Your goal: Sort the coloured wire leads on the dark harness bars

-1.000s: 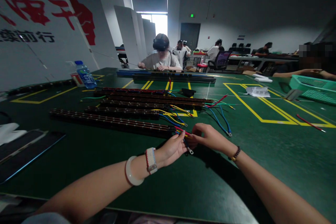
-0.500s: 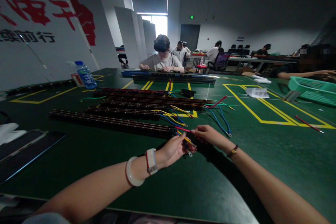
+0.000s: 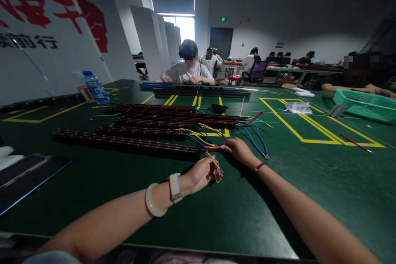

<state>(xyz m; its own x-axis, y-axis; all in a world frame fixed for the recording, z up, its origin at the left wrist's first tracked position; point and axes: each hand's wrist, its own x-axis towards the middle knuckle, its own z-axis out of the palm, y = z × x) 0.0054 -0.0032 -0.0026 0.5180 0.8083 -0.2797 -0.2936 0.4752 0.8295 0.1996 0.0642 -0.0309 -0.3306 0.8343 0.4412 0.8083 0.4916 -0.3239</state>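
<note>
The nearest long dark strip [image 3: 130,141] lies across the green table, with coloured wires coming out of its right end. Closed around the yellow and blue wires [image 3: 211,159] is my left hand [image 3: 199,174], and metal lugs poke out past its fingers. My right hand [image 3: 239,150] pinches the red wire [image 3: 212,147] from the same end, just above and to the right of my left hand. Behind this strip lie several similar strips. Blue wires [image 3: 260,140] with a lug spread on the table beyond my right hand.
A blue-capped bottle [image 3: 96,88] stands at the back left, and a dark flat panel [image 3: 34,179] lies at the left. A green basket [image 3: 365,107] and a loose red wire [image 3: 355,142] are on the right. Across the table sits a person [image 3: 187,68] with a headset.
My right hand has shifted slightly left and up with the red wire, its fingers bent more. My left hand keeps hold of its wires; the view has turned a little.
</note>
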